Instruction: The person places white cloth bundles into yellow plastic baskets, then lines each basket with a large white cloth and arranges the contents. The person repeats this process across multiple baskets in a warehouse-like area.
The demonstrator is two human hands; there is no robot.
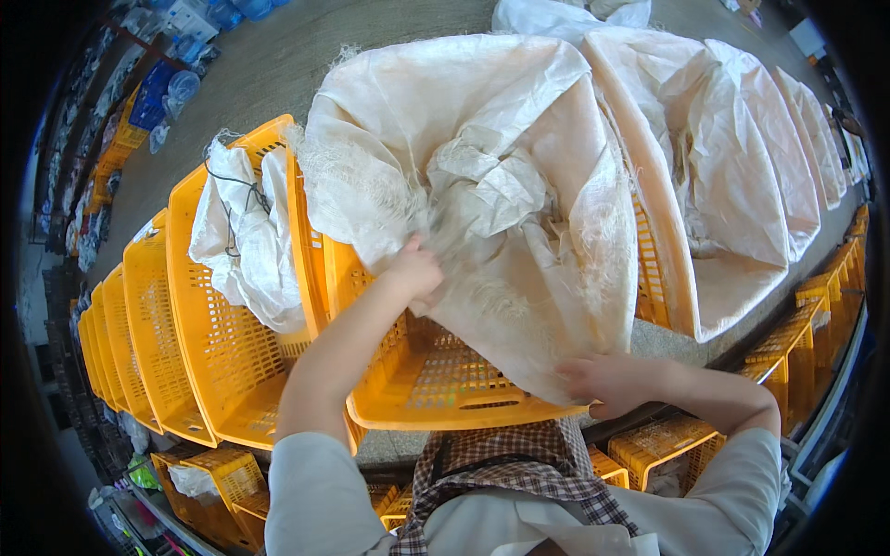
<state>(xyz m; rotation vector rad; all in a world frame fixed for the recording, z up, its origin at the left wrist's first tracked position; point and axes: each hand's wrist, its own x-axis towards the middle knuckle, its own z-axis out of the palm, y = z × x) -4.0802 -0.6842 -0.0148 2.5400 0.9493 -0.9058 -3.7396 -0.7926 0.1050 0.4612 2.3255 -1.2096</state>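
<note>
A large white woven sack [482, 102] with frayed edges is draped over a yellow plastic crate [436, 408] in front of me. It covers the crate's far and right sides, while the near left part of the crate shows bare. My left hand [419, 271] is closed on the sack's loose edge above the crate's left part, slightly blurred. At the near right corner of the crate, my right hand [598, 382] grips the sack's edge close to the rim. Crumpled cloth lies bunched in the sack's middle, hiding whatever is beneath.
To the left runs a row of yellow crates [148, 324]; the nearest holds a crumpled white sack [248, 232] with a dark cord. More crates lined with white sacks [742, 157] extend right. Behind me stand further yellow crates [663, 445]. Large clear bottles [184, 85] sit far left.
</note>
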